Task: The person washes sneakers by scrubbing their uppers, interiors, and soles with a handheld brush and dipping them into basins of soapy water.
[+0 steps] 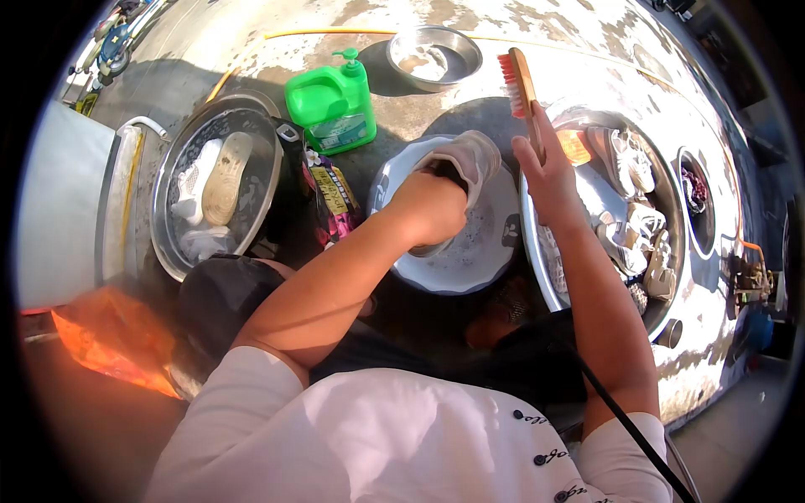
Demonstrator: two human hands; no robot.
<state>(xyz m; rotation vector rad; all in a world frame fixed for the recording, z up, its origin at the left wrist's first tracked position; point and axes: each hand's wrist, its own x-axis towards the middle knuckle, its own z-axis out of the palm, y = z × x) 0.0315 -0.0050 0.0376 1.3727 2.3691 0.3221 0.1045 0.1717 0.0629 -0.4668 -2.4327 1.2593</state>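
Note:
My left hand (436,208) is closed on a light-coloured shoe (480,159), its fingers partly hidden at the shoe's opening. The shoe is tilted over a white basin (495,268) with scalloped edges and some wet residue inside. Raised to the right of the basin, my right hand (549,172) grips the handle of a wooden scrubbing brush (523,80). Its red and white bristles face left, apart from the shoe.
At left, a metal tub (159,239) holds shoes in water. A green pump jug (331,105) stands behind a patterned bag (335,197). A large metal tub (677,226) of several shoes is at right. Farther back sits a metal bowl (476,63). An orange plastic bag (117,335) lies lower left.

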